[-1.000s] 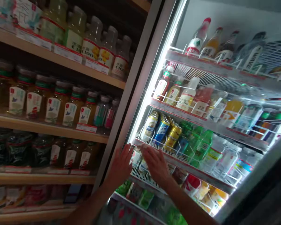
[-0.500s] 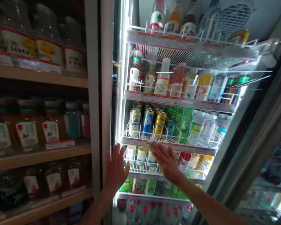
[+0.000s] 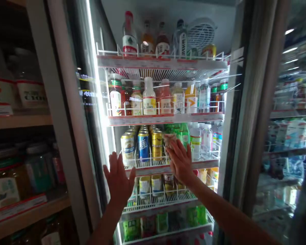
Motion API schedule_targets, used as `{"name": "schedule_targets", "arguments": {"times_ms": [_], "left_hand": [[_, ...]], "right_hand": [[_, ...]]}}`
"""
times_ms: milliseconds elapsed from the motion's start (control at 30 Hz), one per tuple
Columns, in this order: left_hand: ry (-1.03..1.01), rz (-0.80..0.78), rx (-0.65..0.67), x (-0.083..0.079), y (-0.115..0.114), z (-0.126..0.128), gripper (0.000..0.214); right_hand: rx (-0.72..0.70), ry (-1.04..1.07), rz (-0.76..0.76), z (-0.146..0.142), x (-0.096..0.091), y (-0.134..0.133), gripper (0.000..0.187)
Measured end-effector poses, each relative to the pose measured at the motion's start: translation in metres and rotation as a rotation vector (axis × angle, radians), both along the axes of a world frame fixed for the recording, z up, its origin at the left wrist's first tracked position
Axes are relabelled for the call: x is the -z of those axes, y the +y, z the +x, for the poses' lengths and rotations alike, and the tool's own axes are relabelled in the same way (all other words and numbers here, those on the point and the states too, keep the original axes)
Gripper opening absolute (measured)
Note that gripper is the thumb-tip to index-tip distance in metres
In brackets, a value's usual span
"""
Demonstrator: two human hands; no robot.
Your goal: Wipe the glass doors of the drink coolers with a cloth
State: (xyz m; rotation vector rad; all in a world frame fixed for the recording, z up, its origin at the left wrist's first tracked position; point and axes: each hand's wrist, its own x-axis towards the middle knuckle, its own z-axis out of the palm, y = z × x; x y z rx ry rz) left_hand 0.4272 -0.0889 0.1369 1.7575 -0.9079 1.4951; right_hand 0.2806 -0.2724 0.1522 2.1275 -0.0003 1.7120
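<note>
My left hand [image 3: 118,180] is open, fingers spread, palm flat against the left edge of the lit drinks fridge [image 3: 91,112]. My right hand [image 3: 180,160] reaches to the middle wire shelf [image 3: 148,169], fingers together on a small pale thing [image 3: 169,139] that I cannot make out. It is just right of a gold can [image 3: 156,144], a blue can [image 3: 143,146] and a silver can [image 3: 127,148], and left of green bottles [image 3: 184,133]. Lower shelves hold more cans, partly hidden by my right forearm.
The fridge's upper shelves carry rows of bottles [image 3: 149,97]. Its open glass door [image 3: 250,112] stands at the right, with another cooler [image 3: 293,129] behind it. Wooden shelves [image 3: 20,121] with bottled drinks run along the left.
The view has swung right, so the fridge is now face on. My right hand has risen from the lower shelf to the can shelf. My left hand stays flat on the fridge's left edge.
</note>
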Motion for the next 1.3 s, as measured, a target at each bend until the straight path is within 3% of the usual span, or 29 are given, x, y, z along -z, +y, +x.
{"name": "schedule_targets", "arguments": {"times_ms": [167, 300, 467, 600, 667, 800, 967, 1133, 1300], "left_hand": [[-0.031, -0.029, -0.006, 0.004, -0.007, 0.009, 0.069], [-0.052, -0.071, 0.002, 0.003, -0.011, 0.010, 0.068], [-0.059, -0.102, 0.003, 0.004, -0.014, 0.011, 0.066], [-0.056, -0.107, -0.005, 0.005, -0.014, 0.012, 0.066], [-0.075, -0.121, -0.005, 0.004, -0.015, 0.013, 0.066], [-0.082, -0.132, -0.008, 0.003, -0.016, 0.014, 0.066], [-0.068, -0.122, -0.017, 0.004, -0.017, 0.012, 0.066], [-0.075, -0.126, -0.018, 0.004, -0.017, 0.013, 0.066], [-0.068, -0.114, 0.000, 0.004, -0.014, 0.008, 0.067]], "right_hand": [[0.084, -0.033, -0.017, -0.024, -0.017, -0.032, 0.042], [0.176, -0.332, 0.199, -0.027, -0.025, -0.035, 0.046], [0.061, -0.009, 0.012, -0.013, -0.028, -0.015, 0.045], [0.122, -0.355, 0.193, -0.017, -0.046, -0.025, 0.047], [0.126, -0.394, 0.219, -0.014, -0.052, -0.021, 0.048], [0.089, -0.075, -0.003, -0.007, -0.043, -0.009, 0.047], [0.133, -0.374, 0.196, -0.024, -0.034, -0.031, 0.052], [0.094, -0.138, 0.095, -0.021, -0.015, -0.028, 0.055], [0.182, -0.308, 0.211, -0.021, -0.002, -0.028, 0.057]]}}
